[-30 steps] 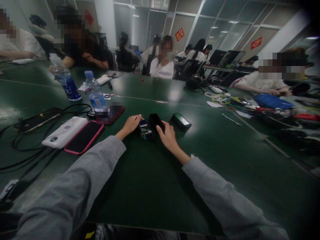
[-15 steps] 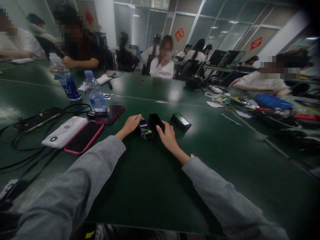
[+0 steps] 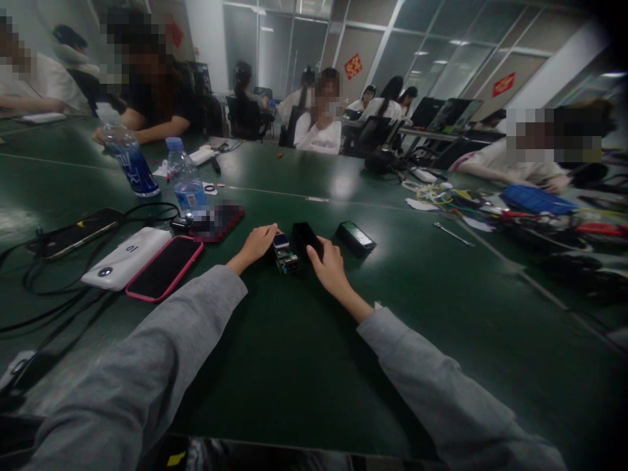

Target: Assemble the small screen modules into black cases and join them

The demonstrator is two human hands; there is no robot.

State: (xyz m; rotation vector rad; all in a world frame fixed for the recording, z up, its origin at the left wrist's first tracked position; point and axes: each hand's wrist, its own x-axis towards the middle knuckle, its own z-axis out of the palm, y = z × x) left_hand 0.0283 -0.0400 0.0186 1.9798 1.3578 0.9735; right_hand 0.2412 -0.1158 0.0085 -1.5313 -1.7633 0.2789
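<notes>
Frame centre: we see the circuit board [image 3: 286,256] just right of our left hand [image 3: 256,244], which is at its upper end, grip unclear; right of the board, our right hand [image 3: 330,263] grasps a black case [image 3: 305,237].

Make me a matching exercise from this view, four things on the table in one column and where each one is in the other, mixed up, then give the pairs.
1. Circuit board
2. Black case
3. White power bank
4. Wrench

A. Beside the pink-edged phone
B. In the right hand
C. Near the tangled cables
D. Next to the left hand

Pairs: 1-D, 2-B, 3-A, 4-C.
</notes>
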